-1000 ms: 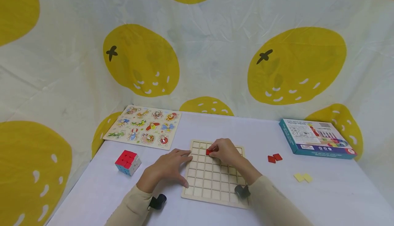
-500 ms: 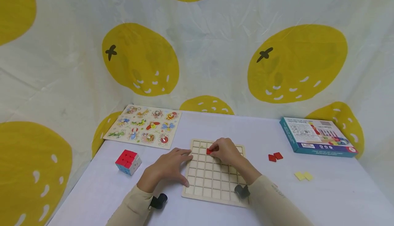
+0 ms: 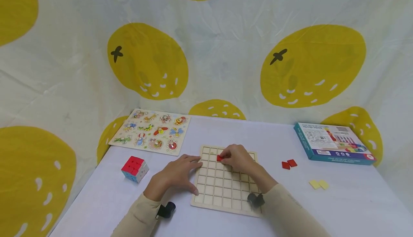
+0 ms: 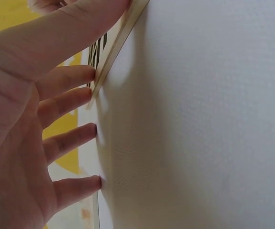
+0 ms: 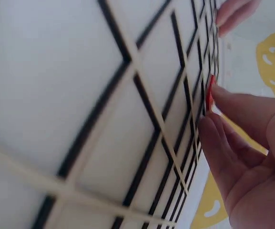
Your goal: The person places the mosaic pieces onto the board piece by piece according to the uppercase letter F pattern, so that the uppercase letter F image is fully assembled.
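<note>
A wooden board with a grid of square cells point(image 3: 217, 192) lies on the table in the head view. Spread along its left edge is my left hand point(image 3: 175, 172), thumb near the front corner and fingers further back. The left wrist view shows that thumb point(image 4: 75, 28) against the board's edge point(image 4: 120, 40). My right hand point(image 3: 238, 159) reaches over the far part of the board and pinches a small red square tile point(image 3: 219, 158). In the right wrist view, thumb and fingers hold the red tile point(image 5: 210, 95) at the grid's surface. A yellowish spot point(image 3: 211, 153) shows in a far-row cell.
Two red tiles point(image 3: 289, 164) and two pale yellow tiles point(image 3: 318, 184) lie right of the board. Behind them is a flat boxed set point(image 3: 333, 143). To the left are a puzzle cube point(image 3: 134, 169) and an insect picture puzzle point(image 3: 150, 132). A fruit-print cloth hangs behind.
Hardly anything differs: the right hand keeps the red tile at the same far cell, its fingers shifting slightly. The left hand stays at the board's edge.
</note>
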Available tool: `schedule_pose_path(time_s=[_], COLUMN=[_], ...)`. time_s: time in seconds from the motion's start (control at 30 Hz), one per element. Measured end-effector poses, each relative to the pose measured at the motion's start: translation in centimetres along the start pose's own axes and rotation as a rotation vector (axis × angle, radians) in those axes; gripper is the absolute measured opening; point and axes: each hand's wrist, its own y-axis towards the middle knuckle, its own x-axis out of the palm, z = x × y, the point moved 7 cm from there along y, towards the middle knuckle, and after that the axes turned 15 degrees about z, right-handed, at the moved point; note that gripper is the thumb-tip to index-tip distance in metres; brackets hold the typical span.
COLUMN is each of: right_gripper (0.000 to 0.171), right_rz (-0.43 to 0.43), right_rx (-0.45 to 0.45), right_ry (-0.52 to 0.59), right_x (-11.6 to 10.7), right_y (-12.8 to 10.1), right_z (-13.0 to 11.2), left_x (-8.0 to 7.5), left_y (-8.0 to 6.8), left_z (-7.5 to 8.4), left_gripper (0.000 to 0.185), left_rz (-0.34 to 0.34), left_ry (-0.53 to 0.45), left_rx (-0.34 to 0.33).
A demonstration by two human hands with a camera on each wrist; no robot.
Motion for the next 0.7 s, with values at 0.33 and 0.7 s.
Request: schedule_pose_path(time_s=[0.33,0.7], right_gripper=[0.038,0.04], right_rz=[0.023,0.131], right_rx=[0.07,0.075], right_ry=[0.055,-0.074], right_x=[-4.3,-11.2], right_y=[-1.6,-3.5], right_z=[2.6,7.8], left_x=[0.2,0.4], left_y=[0.0,-0.5], left_z=[-0.2,0.0], left_gripper=[0.097,0.095], left_rz=[-0.015,-0.009], left_ry=[0.002,-0.024], left_rx=[0.001,0.026])
